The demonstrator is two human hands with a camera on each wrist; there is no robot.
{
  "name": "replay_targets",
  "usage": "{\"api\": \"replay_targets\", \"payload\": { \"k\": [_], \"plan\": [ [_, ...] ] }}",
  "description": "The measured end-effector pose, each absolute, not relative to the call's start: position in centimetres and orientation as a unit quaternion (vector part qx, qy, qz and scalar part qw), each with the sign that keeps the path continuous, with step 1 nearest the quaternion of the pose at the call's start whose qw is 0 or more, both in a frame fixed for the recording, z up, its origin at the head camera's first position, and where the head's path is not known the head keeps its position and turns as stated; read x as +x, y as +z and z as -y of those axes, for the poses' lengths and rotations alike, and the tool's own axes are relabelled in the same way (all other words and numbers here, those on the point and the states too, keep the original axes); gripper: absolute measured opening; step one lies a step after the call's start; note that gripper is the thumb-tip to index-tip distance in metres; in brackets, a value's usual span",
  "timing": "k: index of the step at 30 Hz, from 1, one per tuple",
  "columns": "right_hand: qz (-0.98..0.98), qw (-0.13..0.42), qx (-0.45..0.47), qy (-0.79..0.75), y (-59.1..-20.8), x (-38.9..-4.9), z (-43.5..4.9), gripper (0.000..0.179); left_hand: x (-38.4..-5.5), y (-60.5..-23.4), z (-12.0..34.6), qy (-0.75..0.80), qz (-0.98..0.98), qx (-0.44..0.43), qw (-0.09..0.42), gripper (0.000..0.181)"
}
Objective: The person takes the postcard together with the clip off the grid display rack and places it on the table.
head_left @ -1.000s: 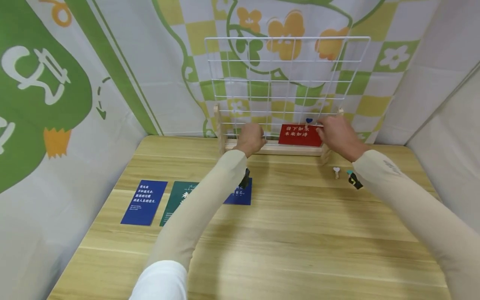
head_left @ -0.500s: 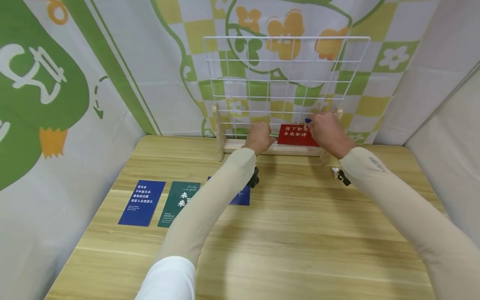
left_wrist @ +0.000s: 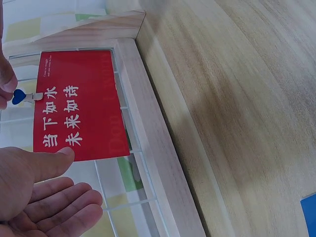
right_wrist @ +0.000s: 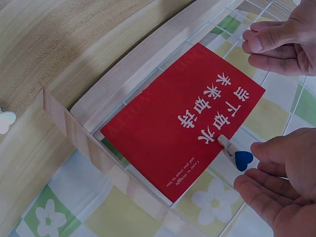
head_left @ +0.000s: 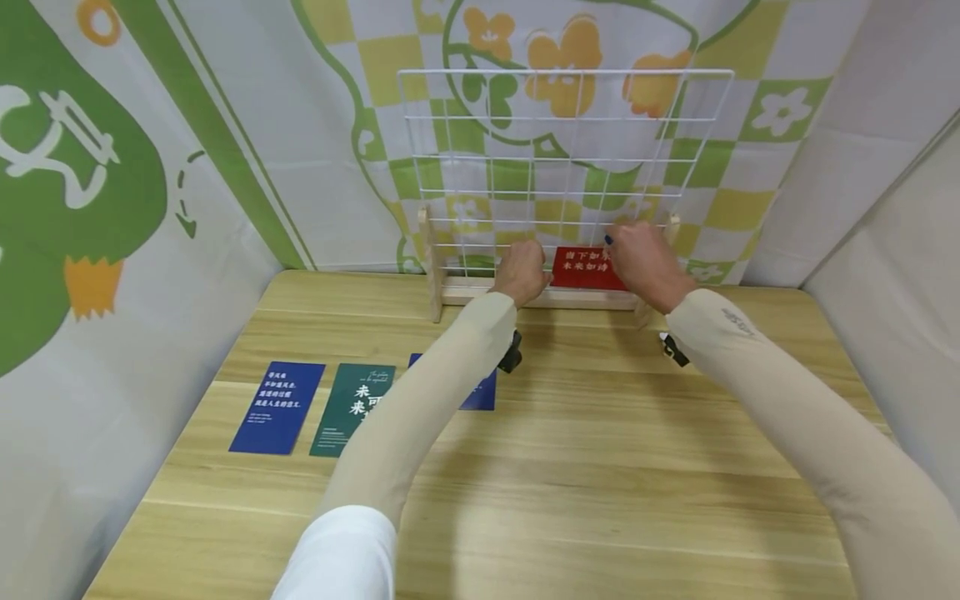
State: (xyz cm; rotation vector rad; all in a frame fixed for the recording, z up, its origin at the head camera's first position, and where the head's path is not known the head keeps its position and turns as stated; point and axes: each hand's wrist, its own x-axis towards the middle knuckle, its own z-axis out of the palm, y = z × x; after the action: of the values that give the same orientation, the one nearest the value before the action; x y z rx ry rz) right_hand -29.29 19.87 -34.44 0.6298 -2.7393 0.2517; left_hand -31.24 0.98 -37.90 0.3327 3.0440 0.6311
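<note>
A red card [head_left: 585, 267] with white writing hangs low on the white wire grid [head_left: 491, 158]. A wooden clothespin with a blue heart [right_wrist: 243, 160] is clipped on its upper edge. Around that heart my right hand [right_wrist: 286, 182] has its thumb and fingers parted, one on either side, close to it or just touching. My left hand [left_wrist: 44, 182] is at the card's other end. In the left wrist view its thumb overlaps a corner of the red card, its fingers loosely bent; whether it touches cannot be told.
The grid stands in a wooden base [head_left: 540, 297] at the table's back. A blue card [head_left: 277, 408], a green card [head_left: 352, 408] and another blue card [head_left: 480, 392], partly behind my left arm, lie left. A white heart clothespin [right_wrist: 6, 121] lies right.
My right hand has moved left from the card's right end to the blue heart clothespin. My left hand has shifted right, closer to the card.
</note>
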Motion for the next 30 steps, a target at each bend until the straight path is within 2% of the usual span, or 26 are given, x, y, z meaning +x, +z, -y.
{"api": "replay_targets", "payload": {
  "k": [11,18,30],
  "plan": [
    [0.955,0.168,0.23,0.086,-35.1,-29.8,-19.7,0.016,-31.8,-38.2,-1.7,0.189,-0.975,0.121,0.002,0.031],
    [0.959,0.158,0.221,0.076,-35.3,-29.6,-19.5,0.018,-32.3,-38.7,-2.4,0.174,-0.978,0.116,0.004,0.019],
    [0.962,0.148,0.217,0.072,-35.8,-29.8,-19.6,0.024,-32.2,-39.2,-2.9,0.195,-0.974,0.116,-0.003,0.015]
  ]
}}
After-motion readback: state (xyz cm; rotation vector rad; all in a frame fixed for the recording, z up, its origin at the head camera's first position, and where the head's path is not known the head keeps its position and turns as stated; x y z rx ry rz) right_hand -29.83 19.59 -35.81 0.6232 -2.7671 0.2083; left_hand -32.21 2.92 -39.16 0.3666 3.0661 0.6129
